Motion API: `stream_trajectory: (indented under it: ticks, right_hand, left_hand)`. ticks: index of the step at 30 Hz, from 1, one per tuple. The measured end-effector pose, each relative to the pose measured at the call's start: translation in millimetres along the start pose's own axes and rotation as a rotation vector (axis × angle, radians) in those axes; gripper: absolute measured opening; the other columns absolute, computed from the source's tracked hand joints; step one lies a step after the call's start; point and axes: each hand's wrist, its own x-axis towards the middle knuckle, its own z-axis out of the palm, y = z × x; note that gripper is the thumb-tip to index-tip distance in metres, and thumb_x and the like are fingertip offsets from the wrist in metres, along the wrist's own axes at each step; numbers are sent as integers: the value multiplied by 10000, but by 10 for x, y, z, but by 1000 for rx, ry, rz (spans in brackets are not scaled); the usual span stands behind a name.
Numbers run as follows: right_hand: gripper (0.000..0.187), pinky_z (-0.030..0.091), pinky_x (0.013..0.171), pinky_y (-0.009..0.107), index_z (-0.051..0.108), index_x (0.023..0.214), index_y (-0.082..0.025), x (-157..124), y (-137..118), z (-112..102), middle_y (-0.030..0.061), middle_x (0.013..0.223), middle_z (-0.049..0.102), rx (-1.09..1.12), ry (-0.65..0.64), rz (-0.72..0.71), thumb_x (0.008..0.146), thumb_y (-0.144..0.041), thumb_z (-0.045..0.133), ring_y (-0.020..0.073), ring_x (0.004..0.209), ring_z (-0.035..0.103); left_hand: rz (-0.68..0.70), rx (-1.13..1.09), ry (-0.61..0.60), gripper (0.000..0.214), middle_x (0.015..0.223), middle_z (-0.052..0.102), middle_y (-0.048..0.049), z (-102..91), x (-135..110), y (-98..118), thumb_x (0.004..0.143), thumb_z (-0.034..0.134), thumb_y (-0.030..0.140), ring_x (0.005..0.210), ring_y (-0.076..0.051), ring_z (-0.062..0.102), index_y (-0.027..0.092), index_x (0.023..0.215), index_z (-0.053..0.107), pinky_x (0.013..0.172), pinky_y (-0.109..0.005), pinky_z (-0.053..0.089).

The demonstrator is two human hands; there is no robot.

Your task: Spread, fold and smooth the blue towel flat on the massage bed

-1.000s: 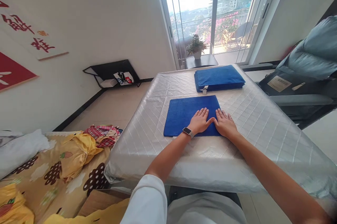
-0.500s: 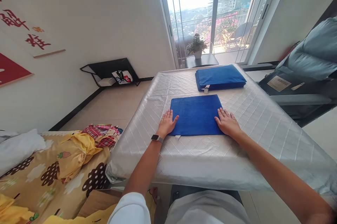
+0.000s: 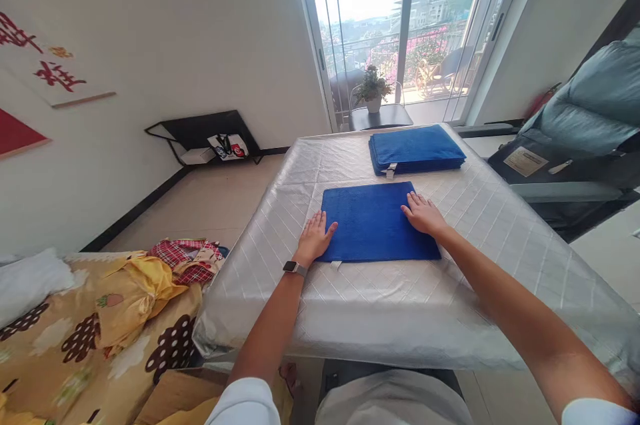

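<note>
A folded blue towel (image 3: 374,222) lies flat near the middle of a table covered in silver quilted cloth (image 3: 480,238). My left hand (image 3: 315,238) rests flat and open at the towel's left edge, a watch on its wrist. Open as well, my right hand (image 3: 423,213) lies on the towel's right side with fingers spread. Farther back on the table sits a stack of folded blue towels (image 3: 415,148) with a small tag at its front.
A bed with a yellow patterned cover (image 3: 100,332) and crumpled clothes (image 3: 187,255) stands at the left. A black low shelf (image 3: 205,135) is by the wall. A potted plant (image 3: 373,88) sits before the balcony door. A dark chair with grey padding (image 3: 590,118) is on the right.
My left hand slid from the towel's middle out to its left edge. My right hand moved a little up along the right side. The towel lies smoother.
</note>
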Motion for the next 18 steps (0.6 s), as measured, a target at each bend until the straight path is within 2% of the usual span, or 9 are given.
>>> stream_trajectory:
  ticks: [6, 8, 10, 13, 15, 18]
  right_hand:
    - [727, 121, 1287, 451, 190, 1664, -80, 62, 50, 207, 90, 1722, 149, 27, 26, 18, 1066, -493, 155, 233, 1587, 147]
    - [724, 121, 1287, 449, 196, 1663, -80, 63, 52, 214, 94, 1721, 158, 34, 37, 21, 1067, -488, 159, 234, 1585, 155]
    - [722, 125, 1286, 449, 206, 1660, -73, 61, 37, 205, 99, 1718, 168, 36, 39, 23, 1068, -484, 169, 240, 1582, 168]
    - [721, 134, 1285, 450, 218, 1655, -62, 51, 11, 192, 110, 1715, 176, 33, 48, 23, 1069, -478, 180, 247, 1579, 181]
    - [718, 146, 1283, 456, 226, 1651, -50, 37, 9, 192, 118, 1713, 183, 26, 56, 20, 1068, -466, 180, 255, 1576, 194]
    - [689, 154, 1281, 453, 230, 1647, -35, 13, 41, 205, 119, 1714, 178, -11, 65, -9, 1060, -396, 201, 261, 1576, 192]
  left_hand:
    - [-12, 40, 17, 827, 1672, 295, -158, -11, 9, -9, 1057, 35, 611, 1564, -241, 251, 60, 1604, 319, 1285, -414, 214]
    - [-20, 72, 69, 833, 1670, 297, -167, -60, 23, 60, 1055, 49, 619, 1564, -258, 253, 56, 1596, 336, 1285, -422, 215]
    - [36, 97, 106, 834, 1669, 301, -171, -115, 60, 227, 1055, 67, 627, 1566, -264, 246, 53, 1587, 357, 1287, -419, 209]
    - [243, 90, 57, 821, 1659, 331, -162, -155, 183, 711, 1062, 82, 619, 1563, -246, 256, 53, 1575, 382, 1282, -390, 223]
    - [383, 69, 11, 816, 1654, 348, -150, -123, 314, 1160, 1064, 86, 620, 1561, -234, 263, 60, 1574, 389, 1281, -376, 221]
    - [504, 30, -6, 791, 1661, 342, -129, 11, 549, 1840, 1074, 70, 586, 1561, -218, 265, 62, 1580, 377, 1287, -362, 193]
